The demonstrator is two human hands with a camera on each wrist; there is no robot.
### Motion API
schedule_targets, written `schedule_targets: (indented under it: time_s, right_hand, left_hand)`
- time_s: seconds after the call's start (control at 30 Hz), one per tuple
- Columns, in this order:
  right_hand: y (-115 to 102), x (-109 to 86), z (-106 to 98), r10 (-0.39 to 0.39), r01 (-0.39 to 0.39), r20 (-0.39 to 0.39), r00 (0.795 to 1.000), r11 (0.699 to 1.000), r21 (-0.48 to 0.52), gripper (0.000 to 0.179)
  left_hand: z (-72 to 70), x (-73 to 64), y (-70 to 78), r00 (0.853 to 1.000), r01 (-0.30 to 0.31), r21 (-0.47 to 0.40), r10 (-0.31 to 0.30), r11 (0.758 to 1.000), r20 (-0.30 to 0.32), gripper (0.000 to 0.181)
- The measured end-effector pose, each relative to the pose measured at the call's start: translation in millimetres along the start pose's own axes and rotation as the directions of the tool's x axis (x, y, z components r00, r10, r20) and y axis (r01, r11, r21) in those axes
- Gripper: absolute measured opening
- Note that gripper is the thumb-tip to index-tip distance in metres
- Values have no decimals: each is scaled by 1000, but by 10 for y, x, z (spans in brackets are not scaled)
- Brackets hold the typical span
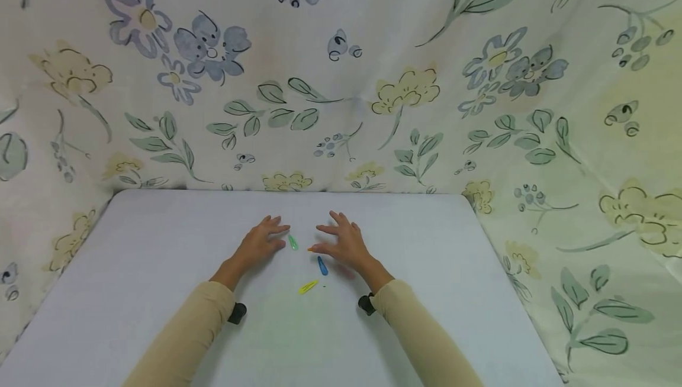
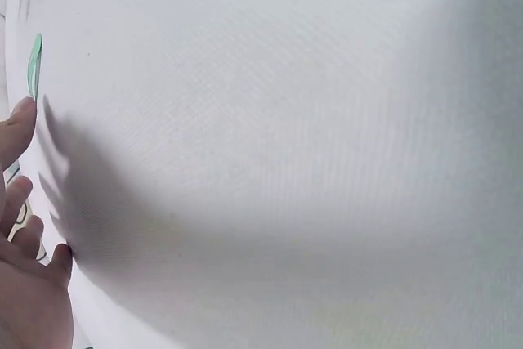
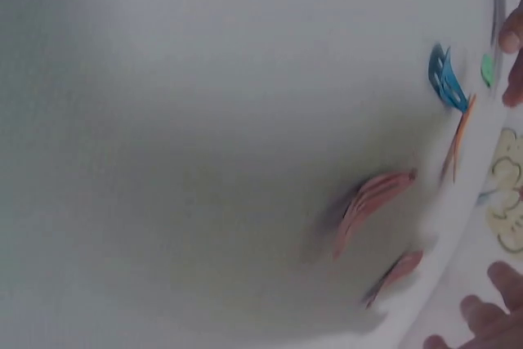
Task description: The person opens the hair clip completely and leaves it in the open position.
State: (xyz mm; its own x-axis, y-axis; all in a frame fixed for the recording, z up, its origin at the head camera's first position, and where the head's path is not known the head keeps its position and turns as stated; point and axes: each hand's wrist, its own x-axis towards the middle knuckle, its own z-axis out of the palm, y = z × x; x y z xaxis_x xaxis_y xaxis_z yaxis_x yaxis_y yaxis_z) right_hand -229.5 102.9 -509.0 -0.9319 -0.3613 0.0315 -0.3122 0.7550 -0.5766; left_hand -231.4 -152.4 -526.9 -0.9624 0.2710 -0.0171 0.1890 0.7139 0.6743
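Several small snap hair clips lie on the white table. In the head view my left hand [image 1: 258, 244] is held with fingers spread, its fingertips close beside the green hair clip [image 1: 293, 242]. Across from it my right hand [image 1: 346, 244] has its fingers spread too. Its thumb reaches the orange hair clip [image 1: 311, 249] in that view, while the right wrist view shows those fingers apart from the orange clip [image 3: 462, 136]. A blue hair clip [image 1: 322, 265] and a yellow one [image 1: 308, 286] lie nearer me. Two pink hair clips [image 3: 372, 202] show below the right hand. Neither hand holds anything.
The white table [image 1: 160, 245] ends at a back edge against a floral cloth [image 1: 346, 79]. A tiny dark speck [image 1: 324, 286] lies beside the yellow clip. Black wrist cameras [image 1: 237, 313] sit at both sleeves.
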Motion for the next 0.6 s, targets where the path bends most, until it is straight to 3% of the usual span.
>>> schedule_targets:
  time_s: [0.37,0.6]
  right_hand:
    - [-85,30,151,8,-3,74,997,997,-75,49]
    - [-127,71,250,-41,52,81,996,988,-143,43]
  left_hand:
    - [70,-15,-9,998,-43,88,46,995,-39,32]
    - [94,-5,12,996,-58,120,65,991,-55,31]
